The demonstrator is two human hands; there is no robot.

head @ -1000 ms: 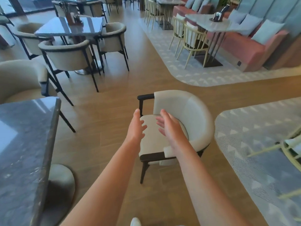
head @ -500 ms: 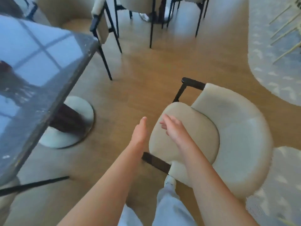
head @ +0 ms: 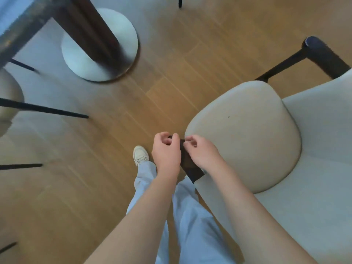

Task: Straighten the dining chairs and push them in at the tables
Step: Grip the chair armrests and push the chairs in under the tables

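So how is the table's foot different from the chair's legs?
The table base is a round, flat, pale disc; the chair legs on the left are thin black rods. The base lies flat on the floor under one thick dark post; the legs slant down to small points. There is one base but several legs. Both stand on the same wooden floor.

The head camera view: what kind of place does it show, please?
Probably a restaurant or café dining area. A pedestal table stands on a round base, a cream upholstered armchair sits beside it, and black chair legs show on the wooden floor.
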